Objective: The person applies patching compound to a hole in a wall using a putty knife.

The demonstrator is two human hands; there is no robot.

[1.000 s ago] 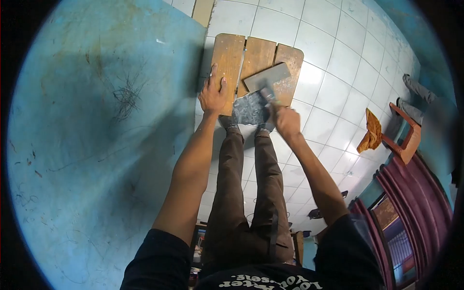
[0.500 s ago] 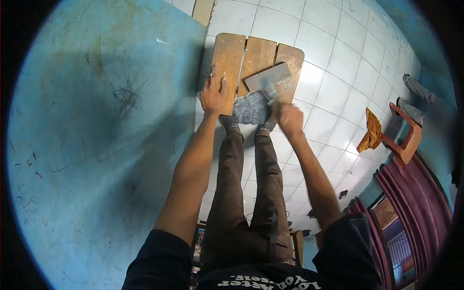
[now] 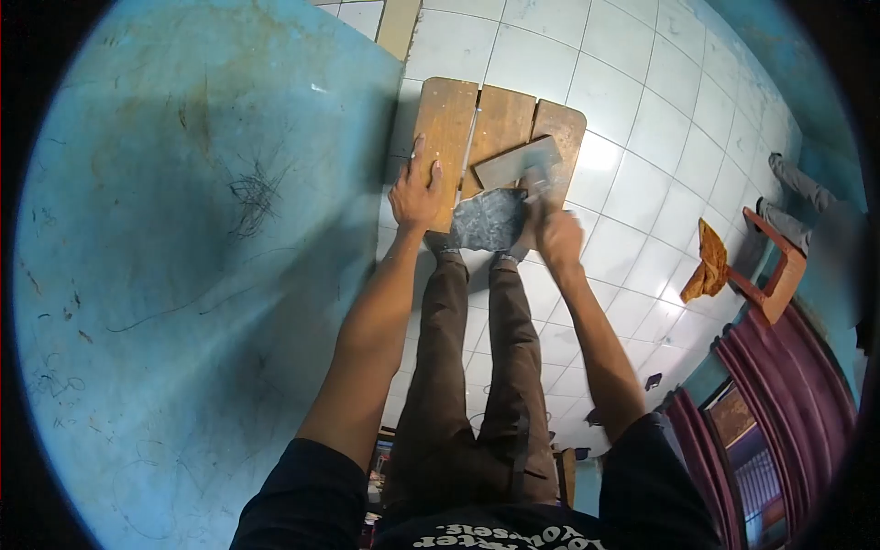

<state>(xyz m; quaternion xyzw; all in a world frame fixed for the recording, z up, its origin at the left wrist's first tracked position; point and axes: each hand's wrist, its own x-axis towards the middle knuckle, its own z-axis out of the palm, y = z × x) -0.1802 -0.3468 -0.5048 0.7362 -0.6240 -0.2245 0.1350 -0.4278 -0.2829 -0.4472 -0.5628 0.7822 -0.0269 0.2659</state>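
Observation:
A low wooden board of three planks (image 3: 446, 119) stands over the floor in front of my feet. My left hand (image 3: 415, 194) lies on the left plank with its fingers spread. On the right side, my right hand (image 3: 557, 236) is closed round the handle of a tool, slightly blurred, which looks like a hammer (image 3: 537, 181). Its head is over the lower edge of a flat grey rectangular block (image 3: 515, 163), which lies tilted across the middle and right planks. A crumpled dark grey sheet or bag (image 3: 488, 220) is at the near edge of the board.
A blue wall (image 3: 220, 275) rises on the left. White floor tiles (image 3: 623, 110) surround the board. At the right are an orange-red stool (image 3: 779, 275) with a brown cloth (image 3: 706, 266), another person's legs (image 3: 802, 188) and a maroon curtain (image 3: 779, 367).
The whole view has shifted, so the board appears slightly lower and further right. My right hand and the tool have moved a little, while my left hand remains on the left plank.

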